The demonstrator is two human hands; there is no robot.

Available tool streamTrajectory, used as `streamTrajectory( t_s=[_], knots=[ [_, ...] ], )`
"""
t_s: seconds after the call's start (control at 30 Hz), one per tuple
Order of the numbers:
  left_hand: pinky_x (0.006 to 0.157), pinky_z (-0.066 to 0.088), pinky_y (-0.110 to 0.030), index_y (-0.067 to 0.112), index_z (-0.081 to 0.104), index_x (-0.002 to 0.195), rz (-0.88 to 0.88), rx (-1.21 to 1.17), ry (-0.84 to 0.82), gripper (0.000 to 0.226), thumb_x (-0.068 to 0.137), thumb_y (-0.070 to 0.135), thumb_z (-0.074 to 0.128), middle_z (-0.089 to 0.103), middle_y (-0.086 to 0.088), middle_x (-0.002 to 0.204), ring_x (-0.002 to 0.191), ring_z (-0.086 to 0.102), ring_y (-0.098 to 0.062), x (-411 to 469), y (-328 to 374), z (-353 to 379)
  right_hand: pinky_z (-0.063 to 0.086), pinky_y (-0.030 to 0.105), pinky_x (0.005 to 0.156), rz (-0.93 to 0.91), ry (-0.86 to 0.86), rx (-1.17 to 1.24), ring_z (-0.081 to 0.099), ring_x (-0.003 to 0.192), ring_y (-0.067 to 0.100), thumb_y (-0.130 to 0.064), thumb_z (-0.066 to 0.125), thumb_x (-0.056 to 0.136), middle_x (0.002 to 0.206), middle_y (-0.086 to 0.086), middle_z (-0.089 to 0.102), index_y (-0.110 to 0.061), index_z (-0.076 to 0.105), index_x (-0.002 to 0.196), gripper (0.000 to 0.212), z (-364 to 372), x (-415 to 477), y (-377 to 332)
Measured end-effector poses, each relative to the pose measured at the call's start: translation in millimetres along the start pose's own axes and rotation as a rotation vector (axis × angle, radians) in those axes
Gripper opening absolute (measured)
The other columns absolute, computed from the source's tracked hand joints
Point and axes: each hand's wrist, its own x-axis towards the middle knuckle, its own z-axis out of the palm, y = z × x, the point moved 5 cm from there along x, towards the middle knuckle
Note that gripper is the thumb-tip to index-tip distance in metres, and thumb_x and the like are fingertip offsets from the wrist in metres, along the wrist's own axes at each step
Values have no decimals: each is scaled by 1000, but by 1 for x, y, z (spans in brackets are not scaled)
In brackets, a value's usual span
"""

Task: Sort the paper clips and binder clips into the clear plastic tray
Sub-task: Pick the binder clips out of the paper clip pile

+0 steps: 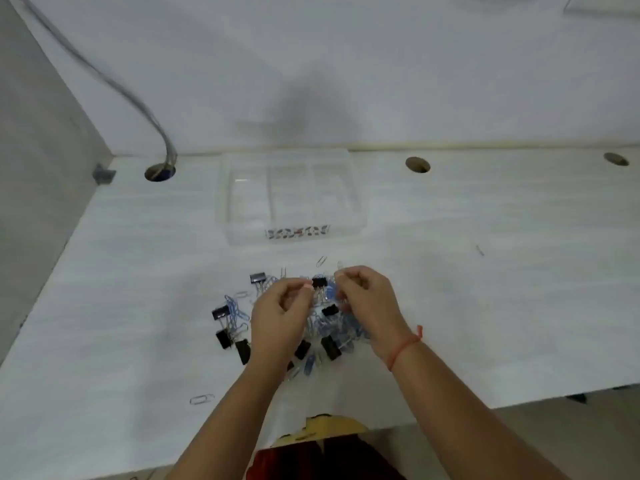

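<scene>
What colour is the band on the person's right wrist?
Red-orange; the thin band shows best in the head view.

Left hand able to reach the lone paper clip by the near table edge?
Probably yes: the paper clip lies alone on the table beside the left forearm, nothing over it, though the left hand is busy in the pile.

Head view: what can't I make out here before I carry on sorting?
Head view: part of the clip pile lies under the left hand and right hand.
What either hand pinches: curled fingers and blur hide it.
Label on the tray: too blurred to read.
Small item right of the pile: too small to name.
Clear object, top right: cut off by the edge.
</scene>
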Motion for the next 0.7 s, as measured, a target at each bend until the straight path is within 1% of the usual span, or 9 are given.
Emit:
streamTrajectory(
  t_s=[0.07,0.17,0.23,0.33,0.37,0.43,0.53,0.6,0.7],
  knots=[
    [68,55,-27,23,68,93,109,86,53,11,91,20,58,69,-4,81,75,66,-13,-3,-9,-4,55,35,73,-129,36,-83,59,71,17,-21,62,90,77,1,64,-20,66,83,7,-3,4,9],
    [59,48,-9,25,67,93,270,183,107,10,90,19,59,68,7,80,70,62,3,-10,-25,-11,53,31,73,-265,47,-140,59,71,16,-14,64,87,75,-3,63,-23,64,82,10,-11,6,28],
    [63,50,-13,24,67,97,320,294,133,11,89,22,60,68,10,85,74,63,2,-20,-36,-11,53,29,72,-339,5,-237,61,71,17,-9,63,84,77,-3,64,-22,65,86,14,-12,-3,35],
    [70,50,-24,22,68,103,333,454,149,17,88,20,59,69,10,93,79,62,-4,-34,-43,-11,49,16,70,-415,-91,-520,62,76,14,-4,62,79,83,-5,65,-22,68,93,23,-9,-22,42],
    [71,49,-25,21,68,105,344,521,137,19,88,18,58,69,8,96,79,63,-8,-37,-43,-10,48,16,73,-457,-129,-621,62,81,14,-2,61,78,89,-4,65,-21,69,98,28,-6,-28,43],
    [76,46,-25,19,68,109,373,695,100,26,86,14,59,69,2,104,87,63,-15,-41,-40,-7,49,25,80,-542,-206,-790,58,88,15,-1,59,77,102,0,61,-20,67,109,38,0,-37,45],
    [82,44,-29,19,65,116,370,915,19,35,83,11,60,67,-3,115,103,61,-22,-38,-38,-1,45,29,79,-573,-267,-940,55,92,19,-6,61,79,109,2,54,-23,61,119,43,4,-37,45],
    [82,45,-30,20,66,116,368,987,-18,37,81,8,60,66,-4,116,104,61,-22,-37,-39,4,44,29,79,-590,-285,-976,57,96,23,-12,63,81,110,3,53,-24,61,119,41,5,-37,45],
    [82,45,-28,23,67,115,372,983,-14,38,82,6,60,67,-2,115,103,62,-21,-34,-42,6,44,30,78,-603,-312,-976,57,96,23,-22,67,82,111,2,50,-26,59,119,38,6,-35,47]
  ],
)
